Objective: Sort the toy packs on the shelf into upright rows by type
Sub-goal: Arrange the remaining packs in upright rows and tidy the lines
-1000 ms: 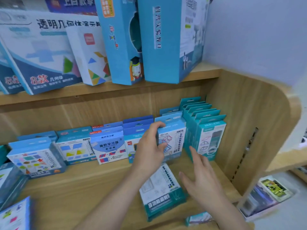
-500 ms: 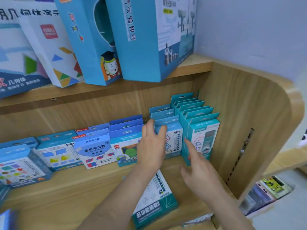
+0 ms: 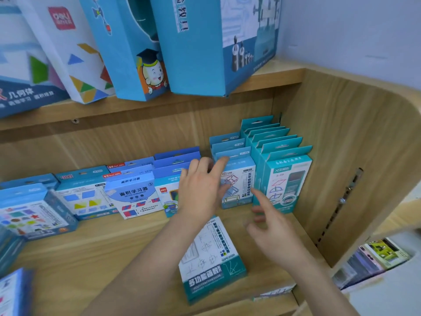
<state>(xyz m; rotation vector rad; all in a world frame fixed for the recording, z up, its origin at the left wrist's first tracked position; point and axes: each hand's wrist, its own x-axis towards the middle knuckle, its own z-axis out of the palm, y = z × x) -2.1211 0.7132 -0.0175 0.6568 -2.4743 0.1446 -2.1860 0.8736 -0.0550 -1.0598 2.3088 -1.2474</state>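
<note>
- On the lower shelf [image 3: 91, 258], against the face of the front cube-frame pack [image 3: 239, 185]: left grip [image 3: 200, 190], fingers nearly straight and spread, index tip on the pack's top edge, palm over its left side, pinching nothing.
- Just right of it: right grip [image 3: 273, 233], above the shelf board, index finger stretched toward the bottom left corner of the front teal pack [image 3: 287, 181], other fingers loosely bent, holding nothing. Touching that pack or not: cannot tell.
- Behind the cube-frame pack: 2 more blue hang tabs, so 3 upright, front to back.
- Touching that row on its right: the teal pack with more of its kind behind, upright, running to the back wall, near the wooden side panel [image 3: 341, 156].
- In front of both rows, between the 2 forearms: white-and-teal pack [image 3: 211, 258], lying flat, face up, apart from every row.
- Left of the left grip: red-logo pack [image 3: 168, 192], partly hidden, then white area pack [image 3: 134, 195], shapes pack [image 3: 88, 197] and, turned askew, star pack [image 3: 34, 213].
- Overhead: upper shelf [image 3: 159, 106] with big blue boxes [image 3: 205, 42] leaning.
- Low right, beyond the side panel: coloured packs [image 3: 382, 254], blurred.
</note>
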